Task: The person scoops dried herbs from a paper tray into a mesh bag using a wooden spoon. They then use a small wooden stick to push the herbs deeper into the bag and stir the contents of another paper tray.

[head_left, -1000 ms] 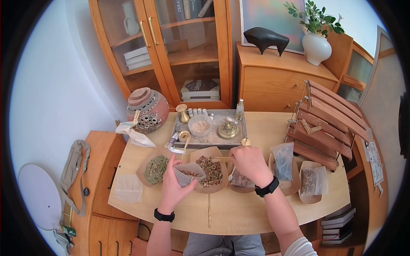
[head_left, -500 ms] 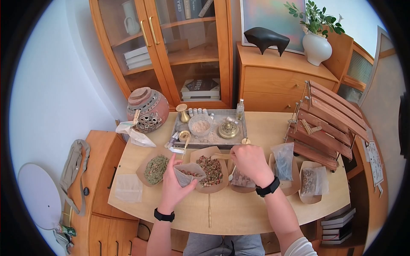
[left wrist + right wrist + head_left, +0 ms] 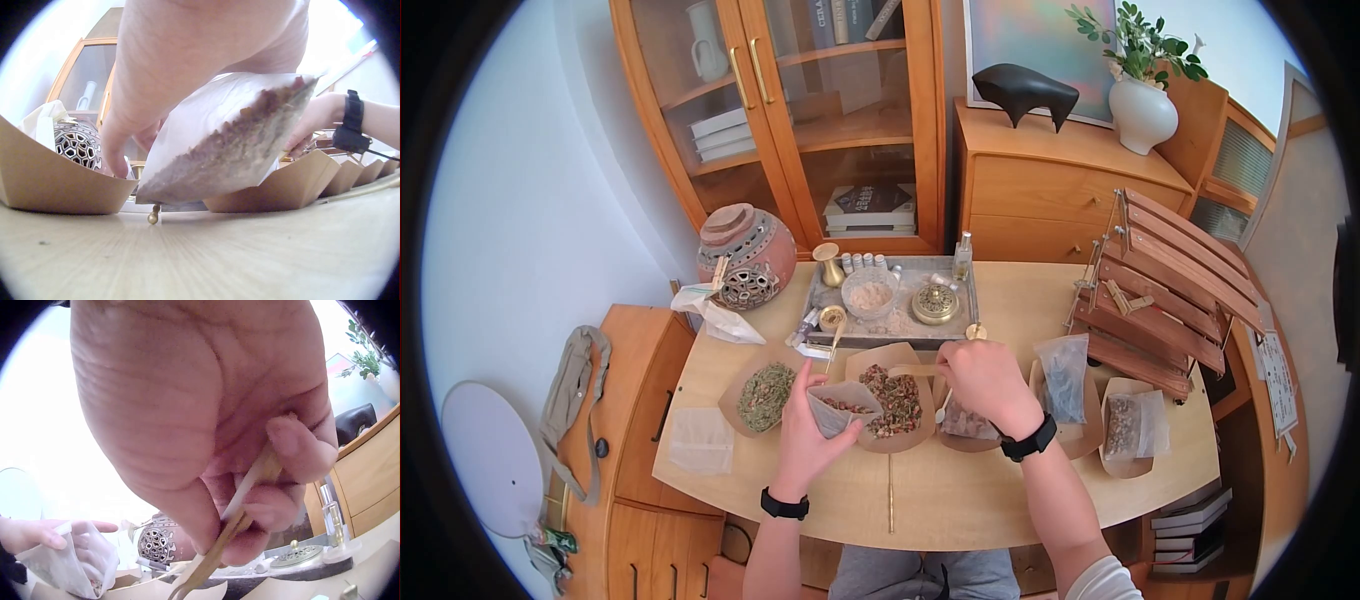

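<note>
My left hand (image 3: 802,425) holds a small translucent bag (image 3: 840,410) between thumb and fingers, its mouth gaping upward. Reddish dried petals (image 3: 250,128) show through the bag's side in the left wrist view. My right hand (image 3: 990,380) grips a slim wooden spoon (image 3: 915,370) with curled fingers. The spoon's far end reaches left over a brown paper tray (image 3: 920,437) of mixed dried flowers (image 3: 892,400). In the right wrist view the spoon's handle (image 3: 228,534) slants down out of the fingers, and its lower end is cut off by the frame edge.
Left of the bag lies a paper tray of green herbs (image 3: 766,398), with flat empty bags (image 3: 701,441) beyond. More trays with filled bags (image 3: 1135,425) line the right. Behind, a grey tray (image 3: 900,338) bears a glass bowl (image 3: 870,294) and brass burner (image 3: 935,304). A wooden rack (image 3: 1160,290) stands right.
The spoon's end lifted slightly at half a second ago and now sits lower and a little farther left over the dried flowers. The left hand and bag stay in place.
</note>
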Demonstrator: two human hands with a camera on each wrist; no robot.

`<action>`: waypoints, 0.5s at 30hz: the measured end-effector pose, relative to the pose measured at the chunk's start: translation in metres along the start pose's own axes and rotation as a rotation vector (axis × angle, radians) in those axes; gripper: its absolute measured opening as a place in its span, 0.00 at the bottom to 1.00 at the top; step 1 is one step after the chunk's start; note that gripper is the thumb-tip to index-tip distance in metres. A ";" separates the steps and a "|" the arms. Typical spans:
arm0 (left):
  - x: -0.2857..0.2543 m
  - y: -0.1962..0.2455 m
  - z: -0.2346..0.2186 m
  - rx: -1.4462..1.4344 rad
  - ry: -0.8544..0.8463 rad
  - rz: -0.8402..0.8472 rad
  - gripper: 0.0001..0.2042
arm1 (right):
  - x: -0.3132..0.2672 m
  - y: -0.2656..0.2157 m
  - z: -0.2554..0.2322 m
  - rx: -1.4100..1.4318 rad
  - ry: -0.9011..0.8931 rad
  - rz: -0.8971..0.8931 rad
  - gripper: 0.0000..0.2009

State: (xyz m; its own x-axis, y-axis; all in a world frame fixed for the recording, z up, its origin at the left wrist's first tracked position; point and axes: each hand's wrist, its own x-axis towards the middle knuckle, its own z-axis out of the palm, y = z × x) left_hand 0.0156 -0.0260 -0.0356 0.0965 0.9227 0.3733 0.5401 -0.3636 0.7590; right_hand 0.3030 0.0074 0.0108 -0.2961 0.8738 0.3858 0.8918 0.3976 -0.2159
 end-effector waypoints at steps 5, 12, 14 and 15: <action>0.001 0.002 0.000 -0.032 0.000 -0.002 0.53 | 0.001 -0.008 -0.001 0.024 0.030 -0.027 0.05; 0.001 0.001 0.000 -0.005 0.005 0.017 0.52 | 0.000 -0.008 0.020 -0.048 -0.019 0.003 0.07; 0.001 0.001 0.000 -0.013 0.003 0.014 0.52 | -0.001 -0.008 0.022 -0.069 -0.026 -0.012 0.07; 0.001 0.001 0.000 -0.022 0.001 0.011 0.52 | -0.001 -0.008 0.022 -0.081 -0.021 -0.026 0.07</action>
State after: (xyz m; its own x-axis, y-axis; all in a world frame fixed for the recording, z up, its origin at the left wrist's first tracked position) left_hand 0.0162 -0.0259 -0.0342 0.1010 0.9186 0.3821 0.5204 -0.3761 0.7666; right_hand 0.2883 0.0100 -0.0078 -0.3254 0.8695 0.3716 0.9084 0.3966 -0.1325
